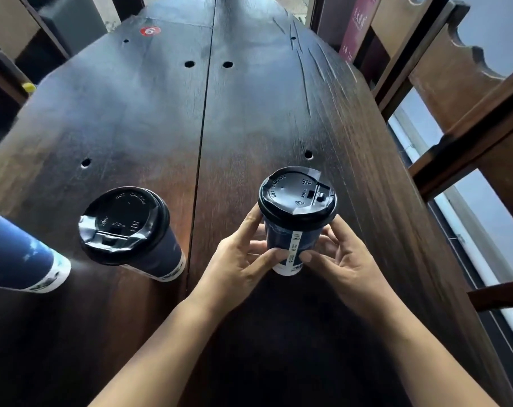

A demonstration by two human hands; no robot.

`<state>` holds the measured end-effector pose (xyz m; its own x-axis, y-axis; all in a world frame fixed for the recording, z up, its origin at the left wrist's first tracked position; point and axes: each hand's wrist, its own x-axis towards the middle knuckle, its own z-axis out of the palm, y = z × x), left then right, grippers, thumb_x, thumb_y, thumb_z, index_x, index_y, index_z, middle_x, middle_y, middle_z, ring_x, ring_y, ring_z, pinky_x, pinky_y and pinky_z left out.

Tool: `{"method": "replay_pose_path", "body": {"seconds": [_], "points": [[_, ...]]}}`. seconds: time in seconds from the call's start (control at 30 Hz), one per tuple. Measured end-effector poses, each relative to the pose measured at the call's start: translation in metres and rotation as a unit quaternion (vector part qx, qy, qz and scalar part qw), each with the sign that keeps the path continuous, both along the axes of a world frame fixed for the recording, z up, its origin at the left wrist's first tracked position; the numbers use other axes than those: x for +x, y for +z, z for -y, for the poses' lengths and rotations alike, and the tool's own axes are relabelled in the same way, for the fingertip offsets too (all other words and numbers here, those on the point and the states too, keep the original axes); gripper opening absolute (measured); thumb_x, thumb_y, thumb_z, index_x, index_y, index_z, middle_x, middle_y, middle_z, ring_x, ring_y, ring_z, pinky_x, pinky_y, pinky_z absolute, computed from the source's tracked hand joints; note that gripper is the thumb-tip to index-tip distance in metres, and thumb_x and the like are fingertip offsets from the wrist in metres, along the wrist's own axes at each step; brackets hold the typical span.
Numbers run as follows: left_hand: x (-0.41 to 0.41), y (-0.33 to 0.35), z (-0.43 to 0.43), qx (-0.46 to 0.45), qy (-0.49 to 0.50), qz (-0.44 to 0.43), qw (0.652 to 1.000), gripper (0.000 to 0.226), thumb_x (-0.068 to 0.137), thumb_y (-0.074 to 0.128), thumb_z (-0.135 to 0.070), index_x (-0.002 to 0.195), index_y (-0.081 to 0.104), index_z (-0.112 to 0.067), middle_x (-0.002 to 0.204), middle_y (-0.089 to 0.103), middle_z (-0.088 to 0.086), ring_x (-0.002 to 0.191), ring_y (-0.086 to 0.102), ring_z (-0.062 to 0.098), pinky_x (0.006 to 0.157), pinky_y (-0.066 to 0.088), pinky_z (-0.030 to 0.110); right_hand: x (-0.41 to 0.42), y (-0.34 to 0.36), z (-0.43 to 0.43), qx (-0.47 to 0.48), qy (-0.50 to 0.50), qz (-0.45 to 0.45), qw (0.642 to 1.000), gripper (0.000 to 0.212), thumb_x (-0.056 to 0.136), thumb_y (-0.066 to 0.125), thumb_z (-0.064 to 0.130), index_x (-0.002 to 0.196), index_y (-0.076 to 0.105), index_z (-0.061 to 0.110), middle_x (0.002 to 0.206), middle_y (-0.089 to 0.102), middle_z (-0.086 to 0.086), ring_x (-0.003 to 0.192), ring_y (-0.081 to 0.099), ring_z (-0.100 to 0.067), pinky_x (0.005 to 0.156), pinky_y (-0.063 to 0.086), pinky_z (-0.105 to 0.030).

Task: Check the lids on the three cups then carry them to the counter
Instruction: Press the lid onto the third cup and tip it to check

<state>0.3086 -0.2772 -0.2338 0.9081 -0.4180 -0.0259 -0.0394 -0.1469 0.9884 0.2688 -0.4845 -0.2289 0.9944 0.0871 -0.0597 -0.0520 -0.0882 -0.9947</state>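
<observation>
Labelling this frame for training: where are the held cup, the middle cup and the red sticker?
held cup (278,236): head view, blue side wall under the lid.
middle cup (124,226): head view, centre of its black lid.
red sticker (150,31): head view, middle of the sticker.

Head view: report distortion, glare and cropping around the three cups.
Head view: wide-angle lens bows the table edges and tilts the middle cup and left cup outward; frame edge crops the left cup's lid; pale glare on the far table; held cup and its lid sharp.
</observation>
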Motion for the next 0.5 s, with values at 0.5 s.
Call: {"method": "replay_pose_path", "body": {"seconds": [0.5], "points": [[-0.004,-0.023,-0.002,0.041,0.002,0.045,0.998,0.077,0.095,0.073,-0.029,0.16,0.031,-0.027,0.131,0.069,0.003,0.117,0.072,0.014,0.102,0.058,0.042,-0.009,-0.021,-0.001,0.012,-0.025,0.029,0.999,0.064,0.083,0.078,0.03,0.143,0.054,0.029,0.136,0.068,-0.004,0.135,0.06,-0.023,0.11,0.051,-0.046]]}}
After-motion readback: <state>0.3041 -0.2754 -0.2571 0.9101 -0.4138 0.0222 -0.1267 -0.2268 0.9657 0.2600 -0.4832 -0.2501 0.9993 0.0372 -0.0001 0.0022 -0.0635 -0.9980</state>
